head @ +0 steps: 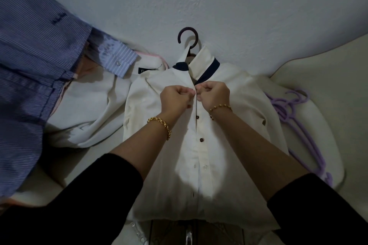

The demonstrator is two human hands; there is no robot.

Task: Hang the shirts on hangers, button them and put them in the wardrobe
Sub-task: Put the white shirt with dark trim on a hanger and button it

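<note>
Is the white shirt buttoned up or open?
Partly buttoned. The white shirt lies closed below the left hand and right hand pinching it; collar open above.

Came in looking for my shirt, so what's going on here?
A person is buttoning a cream shirt already on a dark hanger. The left hand and right hand pinch its front edges just below the collar; the buttons lower down look fastened. A blue striped shirt lies to the left, purple hangers to the right.

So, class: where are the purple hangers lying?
In the head view, the purple hangers lie at the right, on the pale surface beside the cream shirt.
</note>
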